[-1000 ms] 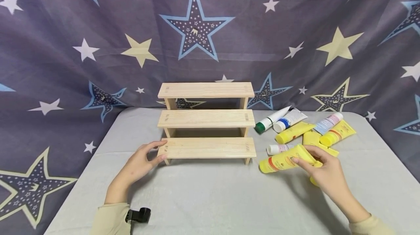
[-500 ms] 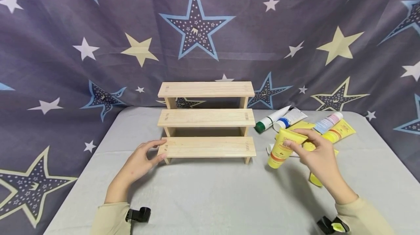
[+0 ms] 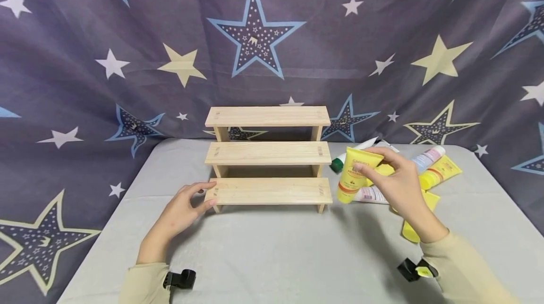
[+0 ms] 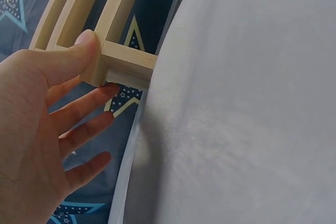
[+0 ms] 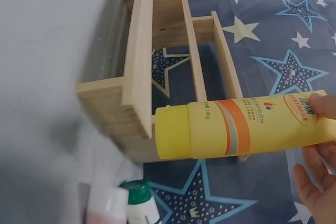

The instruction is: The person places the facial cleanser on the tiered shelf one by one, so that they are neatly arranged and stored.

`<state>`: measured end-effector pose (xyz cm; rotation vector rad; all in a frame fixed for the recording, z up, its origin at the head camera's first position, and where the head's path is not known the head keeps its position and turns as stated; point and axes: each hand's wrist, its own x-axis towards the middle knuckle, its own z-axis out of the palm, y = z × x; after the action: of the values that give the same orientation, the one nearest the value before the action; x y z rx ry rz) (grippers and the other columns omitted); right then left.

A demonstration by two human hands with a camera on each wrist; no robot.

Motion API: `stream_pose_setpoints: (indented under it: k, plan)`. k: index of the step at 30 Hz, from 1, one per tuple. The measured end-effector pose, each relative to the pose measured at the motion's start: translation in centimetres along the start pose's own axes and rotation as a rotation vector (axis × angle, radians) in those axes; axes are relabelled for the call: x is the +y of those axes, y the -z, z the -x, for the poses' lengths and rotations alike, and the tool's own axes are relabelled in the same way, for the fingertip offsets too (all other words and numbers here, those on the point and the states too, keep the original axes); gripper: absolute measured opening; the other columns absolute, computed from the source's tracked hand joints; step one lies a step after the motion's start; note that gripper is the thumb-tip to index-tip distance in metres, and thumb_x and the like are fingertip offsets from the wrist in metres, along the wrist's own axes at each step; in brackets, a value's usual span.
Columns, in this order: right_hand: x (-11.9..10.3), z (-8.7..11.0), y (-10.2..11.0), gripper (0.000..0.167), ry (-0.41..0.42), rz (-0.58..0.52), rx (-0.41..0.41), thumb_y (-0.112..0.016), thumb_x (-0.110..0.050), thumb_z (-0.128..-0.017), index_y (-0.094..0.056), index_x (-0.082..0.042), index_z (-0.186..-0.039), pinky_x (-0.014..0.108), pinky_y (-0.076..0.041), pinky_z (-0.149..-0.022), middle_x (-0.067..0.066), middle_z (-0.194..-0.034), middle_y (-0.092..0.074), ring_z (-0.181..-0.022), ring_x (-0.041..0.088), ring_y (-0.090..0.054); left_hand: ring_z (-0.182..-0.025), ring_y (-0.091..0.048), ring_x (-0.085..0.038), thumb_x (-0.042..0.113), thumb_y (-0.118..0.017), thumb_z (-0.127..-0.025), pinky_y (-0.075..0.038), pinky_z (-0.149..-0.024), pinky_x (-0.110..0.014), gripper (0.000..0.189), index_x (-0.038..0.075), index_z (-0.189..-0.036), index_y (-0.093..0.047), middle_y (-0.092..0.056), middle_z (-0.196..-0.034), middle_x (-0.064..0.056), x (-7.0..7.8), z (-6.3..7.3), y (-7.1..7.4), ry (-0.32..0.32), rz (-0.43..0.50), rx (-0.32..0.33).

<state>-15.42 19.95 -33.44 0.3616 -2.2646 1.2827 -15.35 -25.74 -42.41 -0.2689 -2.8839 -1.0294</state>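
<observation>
A pale wooden three-step display rack (image 3: pixel 267 153) stands on the cloth-covered table. My left hand (image 3: pixel 182 212) holds the left end of its lowest step between thumb and index finger; the other fingers are spread, as the left wrist view shows (image 4: pixel 58 108). To the right of the rack, my right hand (image 3: pixel 399 181) pinches a yellow squeeze tube (image 3: pixel 354 174) by its flat end. The tube is raised off the table, cap down and slightly tilted. In the right wrist view, the yellow tube (image 5: pixel 226 129) appears beside the rack's end, its cap near the lowest step.
Behind the right hand lies a loose pile of tubes: a white one with a green cap (image 3: pixel 337 165), a pink-and-blue one (image 3: pixel 429 157), a white-and-pink one (image 3: pixel 371 194) and several yellow ones (image 3: pixel 439 172). A star-patterned curtain (image 3: pixel 272 58) hangs behind the table.
My right hand has carried the yellow tube up and left toward the rack, turning it from nearly lying flat to nearly upright, cap down. My left hand has stayed on the rack.
</observation>
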Motion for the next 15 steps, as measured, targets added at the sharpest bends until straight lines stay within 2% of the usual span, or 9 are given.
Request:
stream_pose_setpoints:
  k: [6, 15]
  plan:
    - [-1.4, -1.7, -0.9, 0.027, 0.029, -0.045, -0.038, -0.081, -0.004, -0.082, -0.072, -0.003, -0.108, 0.020, -0.046, -0.073, -0.005, -0.093, -0.069, -0.081, 0.010, -0.059, -0.129, -0.045, -0.043, 0.039, -0.070, -0.092, -0.032, -0.105, -0.064, 0.054, 0.012, -0.137, -0.059, -0.057, -0.137, -0.017, -0.3, 0.1, 0.1, 0.003, 0.014, -0.001]
    - [-3.5, -4.1, -2.5, 0.028, 0.021, -0.134, -0.108, -0.081, -0.008, -0.083, -0.072, -0.003, -0.109, 0.021, -0.049, -0.072, 0.005, -0.092, -0.069, -0.077, 0.012, -0.061, -0.128, -0.046, -0.043, 0.041, -0.069, -0.093, -0.032, -0.105, -0.064, 0.055, 0.013, -0.138, -0.058, -0.058, -0.134, -0.018, 0.0, 0.0, 0.1, 0.011, 0.016, -0.011]
